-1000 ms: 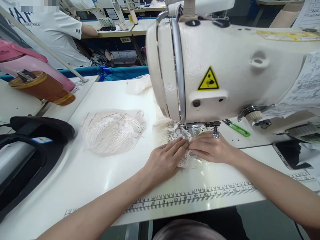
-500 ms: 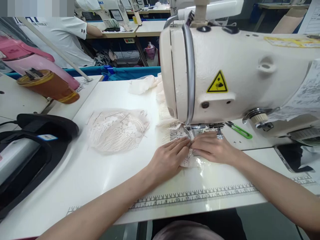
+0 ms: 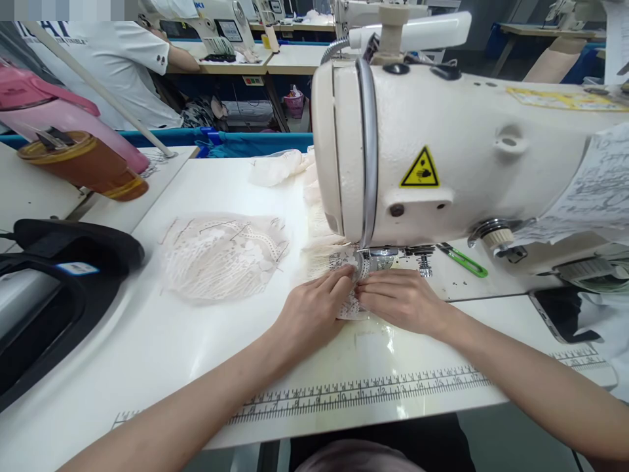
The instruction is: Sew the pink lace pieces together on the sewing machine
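Both hands are at the front of the white sewing machine (image 3: 442,137), just before its presser foot (image 3: 364,254). My left hand (image 3: 314,303) has its fingers bent, pinching pale lace fabric (image 3: 351,309) from the left. On the other side, my right hand (image 3: 399,298) grips the same lace near its edge, fingers close together. A scalloped trim strip runs between the hands to the foot. The fingertips partly cover the lace, and the needle cannot be made out. More gathered cream lace (image 3: 319,246) lies left of the foot. A separate lace piece (image 3: 226,259) rests flat on the table.
At left sit a black appliance (image 3: 73,262), an amber cup (image 3: 83,167) with tools and a pink bottle (image 3: 69,118). Green snips (image 3: 464,261) and a phone (image 3: 563,314) lie right. A ruler strip (image 3: 363,393) borders the front. A co-worker's white sleeve (image 3: 132,49) shows behind.
Both hands have drawn closer to the body and slightly left with the lace. The left fingers are more bent, and more of the presser foot shows. The view has shifted slightly.
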### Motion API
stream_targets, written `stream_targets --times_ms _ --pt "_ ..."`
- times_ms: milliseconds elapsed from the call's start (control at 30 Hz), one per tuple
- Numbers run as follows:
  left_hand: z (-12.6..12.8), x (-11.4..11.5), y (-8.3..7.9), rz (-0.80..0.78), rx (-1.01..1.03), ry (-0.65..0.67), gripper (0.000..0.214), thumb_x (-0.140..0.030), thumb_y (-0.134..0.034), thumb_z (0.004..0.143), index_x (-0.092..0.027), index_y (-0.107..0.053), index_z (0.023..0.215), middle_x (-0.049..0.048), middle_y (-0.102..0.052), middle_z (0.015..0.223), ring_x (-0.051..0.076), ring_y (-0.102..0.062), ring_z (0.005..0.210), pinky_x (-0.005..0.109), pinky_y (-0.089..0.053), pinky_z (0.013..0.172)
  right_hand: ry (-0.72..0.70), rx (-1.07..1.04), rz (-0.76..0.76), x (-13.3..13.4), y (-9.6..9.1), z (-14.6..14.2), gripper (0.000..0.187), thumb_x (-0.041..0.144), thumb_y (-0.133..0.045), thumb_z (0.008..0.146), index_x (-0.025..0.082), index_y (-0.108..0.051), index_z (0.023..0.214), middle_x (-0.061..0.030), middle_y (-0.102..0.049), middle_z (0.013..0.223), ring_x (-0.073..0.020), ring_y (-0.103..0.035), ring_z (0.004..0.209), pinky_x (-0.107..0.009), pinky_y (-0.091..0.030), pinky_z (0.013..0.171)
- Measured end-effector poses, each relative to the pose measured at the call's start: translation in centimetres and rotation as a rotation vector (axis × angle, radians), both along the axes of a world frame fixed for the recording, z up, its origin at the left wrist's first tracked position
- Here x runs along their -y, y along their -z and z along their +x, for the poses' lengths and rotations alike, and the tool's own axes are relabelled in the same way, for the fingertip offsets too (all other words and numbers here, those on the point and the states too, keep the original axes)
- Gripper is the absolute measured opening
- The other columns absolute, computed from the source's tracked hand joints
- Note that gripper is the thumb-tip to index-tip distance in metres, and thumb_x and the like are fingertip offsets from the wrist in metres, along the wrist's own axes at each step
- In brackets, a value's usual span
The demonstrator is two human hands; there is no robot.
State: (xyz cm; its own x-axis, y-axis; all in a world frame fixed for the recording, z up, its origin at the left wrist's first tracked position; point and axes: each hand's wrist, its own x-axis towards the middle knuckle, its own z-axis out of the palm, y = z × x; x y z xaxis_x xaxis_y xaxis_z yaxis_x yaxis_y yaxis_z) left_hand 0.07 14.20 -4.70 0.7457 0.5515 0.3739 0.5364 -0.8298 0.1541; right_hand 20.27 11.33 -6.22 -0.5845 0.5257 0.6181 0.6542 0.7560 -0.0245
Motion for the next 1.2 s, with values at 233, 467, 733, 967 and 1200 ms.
stream_targets --times_ms 233,467,733,967,1200 --pt "0.2 -0.3 0.4 0.007 0.002 -0.025 0.031 -0.004 -0.053 0.069 -0.015 -0.052 0.097 0.0121 -0.062 0.124 0.025 -0.068 0.096 0.035 -0.062 0.068 0.07 0.007 -0.063 0.1 0.4 0.2 0.021 0.009 -0.051 0.088 0.023 -0.067 0.087 0.0036 -0.073 0.09 -0.0116 -0.067 0.086 -0.025 -0.057 0.078" --pt "0.4 -0.1 0.2 0.0 -0.037 -0.041 0.039 -0.006 -0.056 0.069 -0.014 -0.051 0.107 0.0135 -0.06 0.127 0.026 -0.066 0.104 0.035 -0.061 0.076 0.096 0.009 -0.137 0.0 0.3 0.5 0.022 0.013 -0.049 0.091 0.022 -0.069 0.089 0.0012 -0.073 0.089 -0.0123 -0.066 0.086 -0.026 -0.054 0.075" --pt "0.4 -0.2 0.4 0.051 -0.054 -0.012 0.046 -0.015 -0.054 0.08 -0.008 -0.052 0.125 0.0132 -0.059 0.13 0.026 -0.058 0.117 0.038 -0.055 0.093 0.102 0.016 -0.143 -0.3 0.0 0.9 0.023 0.01 -0.048 0.09 0.022 -0.068 0.093 0.0005 -0.073 0.095 -0.0134 -0.066 0.091 -0.03 -0.055 0.081" --pt "0.4 -0.3 0.7 0.073 -0.041 0.03 0.041 -0.022 -0.049 0.088 -0.008 -0.056 0.126 0.0132 -0.058 0.13 0.027 -0.053 0.123 0.041 -0.053 0.097 0.051 -0.019 -0.142 -0.7 -0.5 1.3 0.022 0.012 -0.046 0.092 0.017 -0.067 0.09 -0.0026 -0.072 0.098 -0.0151 -0.066 0.094 -0.033 -0.055 0.084" --pt "0.5 -0.2 0.5 0.038 -0.053 0.045 0.043 -0.02 -0.044 0.089 -0.009 -0.055 0.129 0.0131 -0.057 0.131 0.027 -0.053 0.123 0.042 -0.052 0.098 0.111 0.001 -0.22 -0.7 0.0 1.9 0.023 0.011 -0.046 0.091 0.018 -0.067 0.099 -0.0028 -0.07 0.107 -0.0178 -0.064 0.102 -0.035 -0.054 0.086"
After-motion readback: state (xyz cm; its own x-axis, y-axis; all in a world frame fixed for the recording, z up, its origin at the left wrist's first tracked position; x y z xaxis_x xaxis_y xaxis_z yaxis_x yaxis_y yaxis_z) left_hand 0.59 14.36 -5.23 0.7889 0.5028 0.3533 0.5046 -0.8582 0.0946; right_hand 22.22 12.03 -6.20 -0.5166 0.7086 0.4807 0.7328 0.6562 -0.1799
